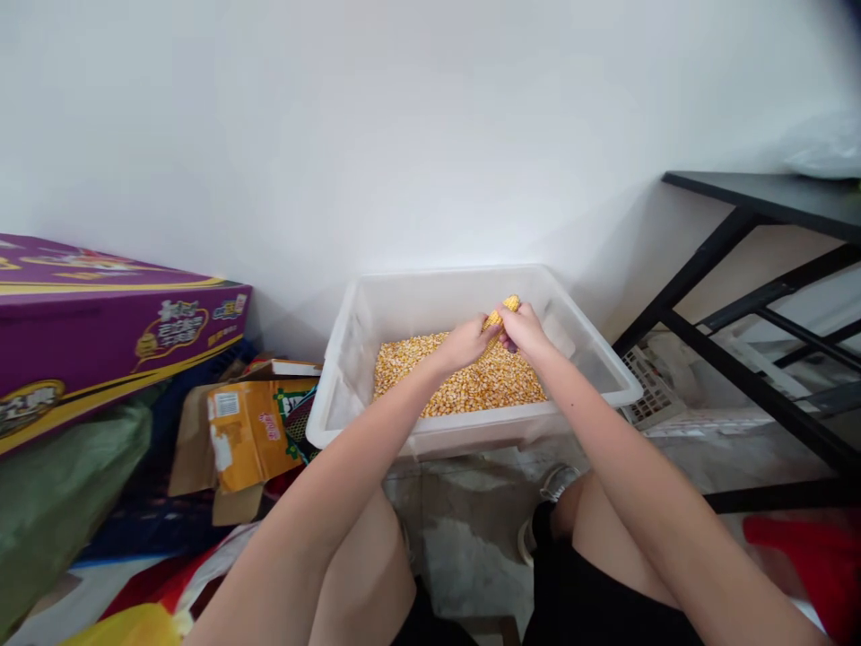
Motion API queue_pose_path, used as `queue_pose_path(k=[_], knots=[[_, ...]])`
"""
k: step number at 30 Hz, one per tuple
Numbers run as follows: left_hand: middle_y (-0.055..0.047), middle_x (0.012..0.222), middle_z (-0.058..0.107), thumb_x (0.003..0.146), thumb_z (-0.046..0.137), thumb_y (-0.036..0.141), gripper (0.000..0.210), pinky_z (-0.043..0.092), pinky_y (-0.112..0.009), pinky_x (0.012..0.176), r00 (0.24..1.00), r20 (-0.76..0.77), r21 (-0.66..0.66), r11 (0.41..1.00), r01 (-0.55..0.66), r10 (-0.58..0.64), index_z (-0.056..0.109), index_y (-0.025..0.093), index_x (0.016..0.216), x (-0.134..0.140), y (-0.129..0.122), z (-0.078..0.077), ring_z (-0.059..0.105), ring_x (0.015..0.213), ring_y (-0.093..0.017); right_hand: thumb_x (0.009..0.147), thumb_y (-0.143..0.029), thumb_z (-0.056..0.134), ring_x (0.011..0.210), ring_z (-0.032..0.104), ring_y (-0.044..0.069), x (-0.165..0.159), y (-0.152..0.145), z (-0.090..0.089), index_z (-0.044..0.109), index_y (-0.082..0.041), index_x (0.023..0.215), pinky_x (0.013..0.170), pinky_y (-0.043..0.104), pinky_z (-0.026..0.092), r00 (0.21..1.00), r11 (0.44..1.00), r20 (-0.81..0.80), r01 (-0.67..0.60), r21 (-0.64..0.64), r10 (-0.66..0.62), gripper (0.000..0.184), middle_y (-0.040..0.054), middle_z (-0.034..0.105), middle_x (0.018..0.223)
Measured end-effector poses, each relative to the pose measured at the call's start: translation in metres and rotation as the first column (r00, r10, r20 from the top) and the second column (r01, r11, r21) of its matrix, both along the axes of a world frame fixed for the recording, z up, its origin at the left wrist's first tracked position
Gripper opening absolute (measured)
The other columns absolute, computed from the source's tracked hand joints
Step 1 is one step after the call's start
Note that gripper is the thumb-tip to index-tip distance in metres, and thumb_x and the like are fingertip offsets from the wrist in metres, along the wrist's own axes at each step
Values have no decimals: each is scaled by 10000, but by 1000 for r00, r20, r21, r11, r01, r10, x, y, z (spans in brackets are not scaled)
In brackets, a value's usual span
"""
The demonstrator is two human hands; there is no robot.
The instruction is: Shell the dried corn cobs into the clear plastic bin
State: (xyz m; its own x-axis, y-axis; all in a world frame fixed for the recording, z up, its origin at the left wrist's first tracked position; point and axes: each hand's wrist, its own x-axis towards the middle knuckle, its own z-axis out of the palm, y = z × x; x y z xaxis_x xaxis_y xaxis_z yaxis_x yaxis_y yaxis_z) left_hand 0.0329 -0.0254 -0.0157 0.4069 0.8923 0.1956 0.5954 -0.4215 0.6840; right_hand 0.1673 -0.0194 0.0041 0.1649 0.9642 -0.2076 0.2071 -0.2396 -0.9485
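Observation:
Both my hands are closed around one yellow ear of corn (511,302), held tilted above a white plastic tub (430,285). My left hand (469,341) grips its lower, nearer part, and my right hand (523,327) wraps it closer to the far tip, which sticks out past the fingers. The two hands touch or nearly touch each other. Below them, loose corn kernels (417,372) cover the bottom of the tub. Part of the ear is hidden behind my fingers.
A purple carton (121,332) and an opened orange cardboard box (252,431) stand to the left. On the right is a black metal-framed table (767,197), with a white plastic basket (649,390) beneath it. A white wall (430,135) rises behind the tub.

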Motion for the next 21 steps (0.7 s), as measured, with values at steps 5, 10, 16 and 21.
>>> queue_pose_path(k=[5,10,16,21], knots=[[-97,1153,655,912,424,314,277,405,-329,964,970,142,-101,972,212,-197,577,156,1079,-5,-3,6,583,1070,-218,909,-384,520,300,392,82,2,-4,4,452,-208,898,302,161,269,999,999,-43,22,-29,-24,189,-73,447,418],[-123,1105,671,883,480,439,397,418,-369,922,993,117,-97,995,26,-14,552,173,1169,-4,-8,8,598,1051,-272,907,-414,513,306,395,83,0,-5,-1,464,-208,864,303,170,284,998,999,-60,25,22,-24,216,-74,433,419],[-142,890,684,828,488,625,533,436,-378,795,988,28,-65,986,-152,154,514,170,1106,3,-19,9,636,876,-308,890,-460,514,322,425,100,-4,-7,-5,486,-210,883,306,186,288,998,996,35,43,80,-46,251,-75,432,434],[-134,909,664,874,420,607,494,457,-364,772,982,127,-98,987,-126,138,524,166,1069,4,-14,4,628,877,-277,903,-454,504,287,360,90,3,-7,4,510,-205,907,294,177,211,998,998,-8,-63,12,63,249,-86,395,389]])
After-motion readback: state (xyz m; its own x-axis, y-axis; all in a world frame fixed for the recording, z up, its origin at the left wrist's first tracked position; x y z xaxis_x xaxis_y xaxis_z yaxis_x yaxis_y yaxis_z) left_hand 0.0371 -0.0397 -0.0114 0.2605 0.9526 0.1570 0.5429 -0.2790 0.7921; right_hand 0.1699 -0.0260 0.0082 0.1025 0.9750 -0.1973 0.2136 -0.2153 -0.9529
